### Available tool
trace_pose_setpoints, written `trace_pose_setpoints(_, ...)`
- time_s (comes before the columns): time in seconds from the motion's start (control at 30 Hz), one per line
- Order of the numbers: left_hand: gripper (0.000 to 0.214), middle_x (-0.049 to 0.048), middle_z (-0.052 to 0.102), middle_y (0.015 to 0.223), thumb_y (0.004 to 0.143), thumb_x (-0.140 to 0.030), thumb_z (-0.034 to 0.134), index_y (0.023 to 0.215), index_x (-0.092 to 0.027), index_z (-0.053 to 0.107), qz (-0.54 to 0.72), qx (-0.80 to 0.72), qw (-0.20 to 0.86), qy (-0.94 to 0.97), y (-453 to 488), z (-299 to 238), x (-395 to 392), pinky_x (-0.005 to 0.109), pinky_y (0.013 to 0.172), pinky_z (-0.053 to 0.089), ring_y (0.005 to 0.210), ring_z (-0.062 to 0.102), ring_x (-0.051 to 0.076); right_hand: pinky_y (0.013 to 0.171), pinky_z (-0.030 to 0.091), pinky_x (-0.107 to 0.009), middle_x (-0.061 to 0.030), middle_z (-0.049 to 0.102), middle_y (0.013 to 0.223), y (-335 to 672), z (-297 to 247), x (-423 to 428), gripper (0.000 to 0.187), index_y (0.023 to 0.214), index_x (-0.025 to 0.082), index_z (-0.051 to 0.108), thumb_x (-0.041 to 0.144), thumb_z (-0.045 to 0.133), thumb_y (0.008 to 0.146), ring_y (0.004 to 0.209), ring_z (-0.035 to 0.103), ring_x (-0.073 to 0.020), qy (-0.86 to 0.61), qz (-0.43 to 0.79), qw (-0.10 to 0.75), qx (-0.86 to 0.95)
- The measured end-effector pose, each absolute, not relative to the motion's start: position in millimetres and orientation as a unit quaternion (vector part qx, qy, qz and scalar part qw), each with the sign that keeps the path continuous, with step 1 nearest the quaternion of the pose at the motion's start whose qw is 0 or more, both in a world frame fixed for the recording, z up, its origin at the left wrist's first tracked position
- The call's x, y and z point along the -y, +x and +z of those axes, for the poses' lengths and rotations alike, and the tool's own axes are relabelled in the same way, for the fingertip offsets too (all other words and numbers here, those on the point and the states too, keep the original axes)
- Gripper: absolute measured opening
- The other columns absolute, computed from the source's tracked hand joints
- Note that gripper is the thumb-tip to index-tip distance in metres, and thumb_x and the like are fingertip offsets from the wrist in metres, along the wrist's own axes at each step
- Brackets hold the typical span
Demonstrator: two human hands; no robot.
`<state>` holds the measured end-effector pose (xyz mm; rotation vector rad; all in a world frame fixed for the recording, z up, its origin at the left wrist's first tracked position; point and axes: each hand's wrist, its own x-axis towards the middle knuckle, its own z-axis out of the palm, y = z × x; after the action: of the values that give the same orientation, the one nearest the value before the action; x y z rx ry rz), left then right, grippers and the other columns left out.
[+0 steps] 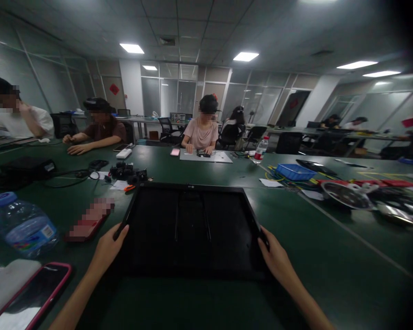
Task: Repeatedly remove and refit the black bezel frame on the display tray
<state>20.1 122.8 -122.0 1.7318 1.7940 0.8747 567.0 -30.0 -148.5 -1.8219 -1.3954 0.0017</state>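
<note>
A wide black monitor [192,224], a flat panel with a raised rim and a small light logo on its far edge, is in front of me at the green table. Two thin lines run across its dark face. My left hand [112,243] is closed on its left edge, thumb on top and the other fingers mostly hidden behind. On the opposite edge, my right hand [273,252] grips in the same way. Whether the panel rests on the table or is lifted, I cannot tell. A red phone [87,222] lies just beyond my left hand.
At left stand a large water bottle [22,224] and a pink-edged phone [37,293]. Black gear [127,173] and cables lie past the panel. A blue basket [296,172], a metal pan [346,195] and a drink bottle [260,150] are rightward. Several people sit around.
</note>
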Motion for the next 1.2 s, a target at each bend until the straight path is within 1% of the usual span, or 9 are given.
trace_pose_setpoints(0.23, 0.07, 0.0129, 0.068, 0.135, 0.093, -0.067, 0.041, 0.133, -0.017, 0.068, 0.316, -0.667, 0.237, 0.631, 21, -122, -124, 0.043, 0.106, 0.05, 0.123, 0.065, 0.034, 0.112, 0.05, -0.058, -0.0174, 0.066, 0.133, 561, -145, 32, 0.053, 0.139, 0.02, 0.056, 0.052, 0.043, 0.099, 0.126, 0.064, -0.034, -0.716, -0.005, 0.423, 0.556)
trace_pose_setpoints(0.43, 0.067, 0.018, 0.06, 0.135, 0.096, -0.061, 0.039, 0.137, -0.014, 0.063, 0.401, -0.599, 0.005, 0.693, 25, -100, -113, 0.049, 0.114, 0.042, 0.129, 0.056, 0.035, 0.101, 0.055, -0.056, -0.0177, 0.063, 0.124, 553, -111, 33, 0.055, 0.138, 0.02, 0.059, 0.058, 0.045, 0.1, 0.107, 0.068, -0.0311, -0.695, -0.064, 0.464, 0.545)
trace_pose_setpoints(0.57, 0.055, 0.0165, 0.062, 0.132, 0.099, -0.052, 0.04, 0.132, -0.017, 0.067, 0.41, -0.549, -0.036, 0.727, 49, -65, -121, 0.052, 0.116, 0.038, 0.129, 0.054, 0.035, 0.1, 0.053, -0.055, -0.0155, 0.066, 0.119, 495, -49, 30, 0.042, 0.129, 0.024, 0.066, 0.049, 0.045, 0.103, 0.108, 0.066, -0.0306, -0.637, -0.06, 0.465, 0.613)
trace_pose_setpoints(0.67, 0.048, 0.0175, 0.066, 0.125, 0.094, -0.048, 0.051, 0.123, -0.015, 0.071, 0.471, -0.508, 0.054, 0.72, 88, -36, -147, 0.051, 0.111, 0.042, 0.121, 0.058, 0.033, 0.101, 0.052, -0.048, -0.0104, 0.068, 0.116, 404, -11, 34, 0.032, 0.121, 0.025, 0.069, 0.039, 0.044, 0.106, 0.11, 0.065, -0.026, -0.554, 0.071, 0.412, 0.72)
trace_pose_setpoints(0.73, 0.04, 0.0164, 0.07, 0.118, 0.09, -0.04, 0.058, 0.116, -0.012, 0.073, 0.508, -0.475, 0.224, 0.682, 120, -19, -168, 0.041, 0.099, 0.05, 0.103, 0.066, 0.026, 0.099, 0.052, -0.042, -0.0085, 0.067, 0.118, 336, -1, 43, 0.029, 0.123, 0.024, 0.068, 0.041, 0.053, 0.104, 0.111, 0.064, -0.023, -0.479, 0.191, 0.358, 0.778)
trace_pose_setpoints(0.83, 0.037, 0.0129, 0.073, 0.109, 0.087, -0.035, 0.065, 0.115, -0.013, 0.072, 0.523, -0.466, 0.44, 0.562, 159, -6, -189, 0.027, 0.074, 0.05, 0.084, 0.067, 0.016, 0.091, 0.054, -0.035, -0.0085, 0.066, 0.121, 254, -5, 62, 0.049, 0.128, 0.021, 0.064, 0.05, 0.074, 0.091, 0.106, 0.065, -0.0222, -0.409, 0.337, 0.298, 0.794)
trace_pose_setpoints(0.9, 0.034, 0.0109, 0.073, 0.11, 0.086, -0.031, 0.067, 0.115, -0.014, 0.073, 0.53, -0.459, 0.491, 0.518, 174, -3, -192, 0.021, 0.067, 0.046, 0.078, 0.065, 0.011, 0.091, 0.053, -0.034, -0.0083, 0.066, 0.121, 223, -13, 72, 0.057, 0.125, 0.02, 0.064, 0.051, 0.083, 0.082, 0.107, 0.065, -0.0235, -0.4, 0.376, 0.286, 0.786)
trace_pose_setpoints(1.03, 0.031, 0.0103, 0.073, 0.112, 0.084, -0.031, 0.072, 0.112, -0.016, 0.073, 0.527, -0.441, 0.547, 0.478, 176, -5, -186, 0.018, 0.064, 0.044, 0.073, 0.064, 0.007, 0.09, 0.05, -0.028, -0.004, 0.068, 0.109, 211, -18, 82, 0.033, 0.102, 0.021, 0.069, 0.052, 0.07, 0.094, 0.101, 0.065, -0.0186, -0.364, 0.432, 0.294, 0.771)
trace_pose_setpoints(1.2, 0.033, 0.0112, 0.073, 0.114, 0.085, -0.037, 0.073, 0.111, -0.016, 0.074, 0.509, -0.426, 0.564, 0.492, 173, -4, -180, 0.016, 0.063, 0.044, 0.073, 0.065, 0.007, 0.079, 0.048, -0.023, 0.0001, 0.065, 0.101, 216, -15, 94, 0.046, 0.096, 0.022, 0.067, 0.062, 0.082, 0.079, 0.093, 0.061, -0.0153, -0.285, 0.472, 0.254, 0.795)
